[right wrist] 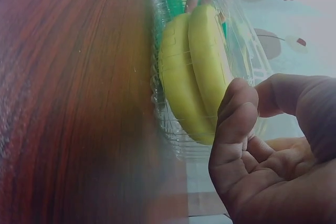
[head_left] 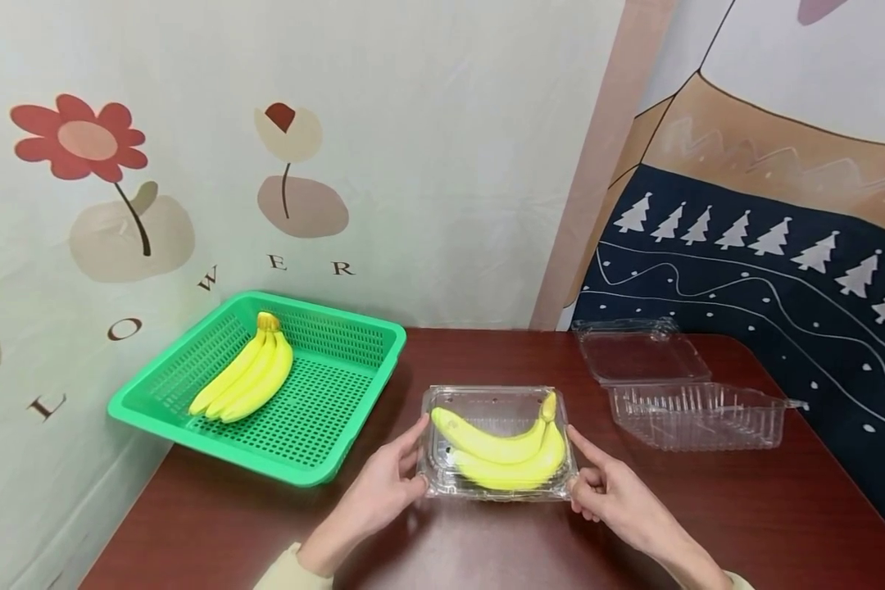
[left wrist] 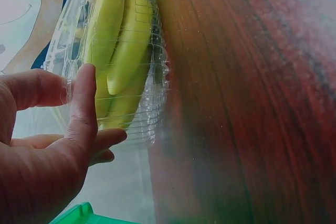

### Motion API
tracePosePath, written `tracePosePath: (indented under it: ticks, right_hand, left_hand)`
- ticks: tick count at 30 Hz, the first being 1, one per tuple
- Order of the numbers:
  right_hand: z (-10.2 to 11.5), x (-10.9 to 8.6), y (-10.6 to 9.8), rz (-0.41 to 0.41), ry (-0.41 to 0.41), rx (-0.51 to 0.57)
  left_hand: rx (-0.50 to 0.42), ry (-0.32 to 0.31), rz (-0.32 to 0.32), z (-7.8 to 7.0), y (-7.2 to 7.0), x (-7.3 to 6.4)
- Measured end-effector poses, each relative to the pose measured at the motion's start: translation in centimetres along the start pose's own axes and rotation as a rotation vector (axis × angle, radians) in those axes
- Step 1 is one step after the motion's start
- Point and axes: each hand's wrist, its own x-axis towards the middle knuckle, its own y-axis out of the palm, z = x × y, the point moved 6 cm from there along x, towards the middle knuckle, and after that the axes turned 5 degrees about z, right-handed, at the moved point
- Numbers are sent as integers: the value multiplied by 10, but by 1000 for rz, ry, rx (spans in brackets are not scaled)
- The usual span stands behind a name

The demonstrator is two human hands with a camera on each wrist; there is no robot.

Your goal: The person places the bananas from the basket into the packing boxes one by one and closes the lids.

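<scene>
A clear plastic clamshell container (head_left: 442,395) with its lid down stands in front of me, and a bunch of yellow bananas (head_left: 516,474) shows through it. At its left side my left hand (head_left: 379,489) grips the rim between thumb and fingers. My right hand (head_left: 619,496) holds the opposite side, its thumb and index finger at the rim and the other fingers curled. Both wrist views show the ribbed wall of the container (left wrist: 156,93) beside the bananas (right wrist: 178,77), close over the tabletop.
To the left, a green plastic basket (head_left: 361,459) holds another bunch of bananas (head_left: 251,377). A second clear clamshell (head_left: 696,418) stands with its lid raised at the back right. Printed cloth (head_left: 450,164) hangs behind the dark red wooden table (head_left: 501,549).
</scene>
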Motion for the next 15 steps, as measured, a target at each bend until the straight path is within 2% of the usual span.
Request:
tracePosePath:
  ticks: [5, 11, 15]
  right_hand:
    - [0, 2, -2, -1, 24, -7]
    - [-2, 3, -3, -8, 60, -2]
    - [-1, 4, -3, -12, 38, 17]
  left_hand:
    - [-36, 6, -13, 0, 0, 0]
    - [-36, 4, -41, 1, -1, -3]
    - [-40, -14, -57, 5, -1, -5]
